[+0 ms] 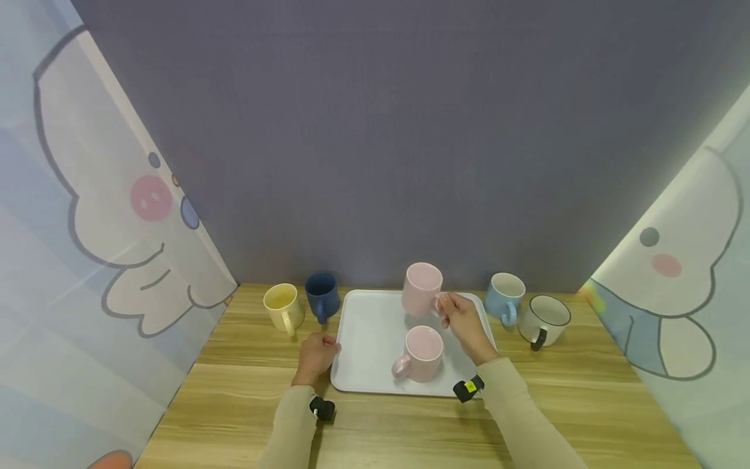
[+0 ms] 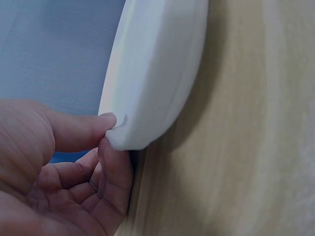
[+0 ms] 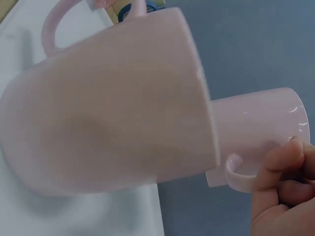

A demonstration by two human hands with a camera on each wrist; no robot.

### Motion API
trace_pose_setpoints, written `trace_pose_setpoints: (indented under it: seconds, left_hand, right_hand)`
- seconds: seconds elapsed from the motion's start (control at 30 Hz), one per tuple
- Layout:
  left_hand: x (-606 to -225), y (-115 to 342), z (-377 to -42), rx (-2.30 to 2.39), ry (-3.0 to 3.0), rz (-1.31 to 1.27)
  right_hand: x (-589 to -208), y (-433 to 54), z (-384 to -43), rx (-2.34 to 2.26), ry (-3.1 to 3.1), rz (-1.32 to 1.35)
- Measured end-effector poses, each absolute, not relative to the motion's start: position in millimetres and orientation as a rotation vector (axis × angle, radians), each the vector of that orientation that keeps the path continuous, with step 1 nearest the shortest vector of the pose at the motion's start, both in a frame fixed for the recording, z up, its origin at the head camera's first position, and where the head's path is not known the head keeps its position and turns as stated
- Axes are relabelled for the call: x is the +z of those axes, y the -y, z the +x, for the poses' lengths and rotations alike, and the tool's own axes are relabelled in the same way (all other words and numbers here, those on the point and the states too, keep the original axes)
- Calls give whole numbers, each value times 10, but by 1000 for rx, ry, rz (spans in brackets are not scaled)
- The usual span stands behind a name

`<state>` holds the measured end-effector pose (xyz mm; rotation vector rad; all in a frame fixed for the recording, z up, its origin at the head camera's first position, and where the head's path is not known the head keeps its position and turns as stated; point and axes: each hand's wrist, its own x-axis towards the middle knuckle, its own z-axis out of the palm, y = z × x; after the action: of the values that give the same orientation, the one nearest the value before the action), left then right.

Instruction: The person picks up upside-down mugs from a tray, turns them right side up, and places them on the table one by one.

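My left hand (image 1: 317, 355) pinches the rim of a white tray (image 1: 366, 326) at its left side; the thumb lies over the edge in the left wrist view. My right hand (image 1: 465, 324) holds a pink mug (image 1: 420, 292) by its handle, over the far part of the tray. Whether that mug's base touches the tray is unclear. Nearer to me, a second pink mug (image 1: 423, 355) stands upright on the tray, its handle pointing left. This nearer mug (image 3: 108, 103) fills much of the right wrist view, with the held mug (image 3: 261, 120) behind it.
Left of the tray stand a yellow mug (image 1: 284, 309) and a dark blue mug (image 1: 322, 296). To its right are a light blue mug (image 1: 505, 298) and a white mug (image 1: 545, 319) with a black handle. A dark wall (image 1: 375, 163) rises behind the wooden table (image 1: 234, 404).
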<state>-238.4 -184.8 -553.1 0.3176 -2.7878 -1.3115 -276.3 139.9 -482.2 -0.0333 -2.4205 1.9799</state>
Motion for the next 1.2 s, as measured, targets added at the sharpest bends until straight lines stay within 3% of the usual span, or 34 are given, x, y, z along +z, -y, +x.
trace_pose_setpoints:
  seconds: [0.73, 1.2]
  left_hand:
    - [-5578, 1847, -2395, -1319, 2786, 323]
    - [-5561, 1845, -2393, -1300, 2776, 308]
  right_hand:
    - [-4680, -1354, -2692, 2021, 2360, -71]
    - [-4708, -1296, -2605, 2604, 1908, -142]
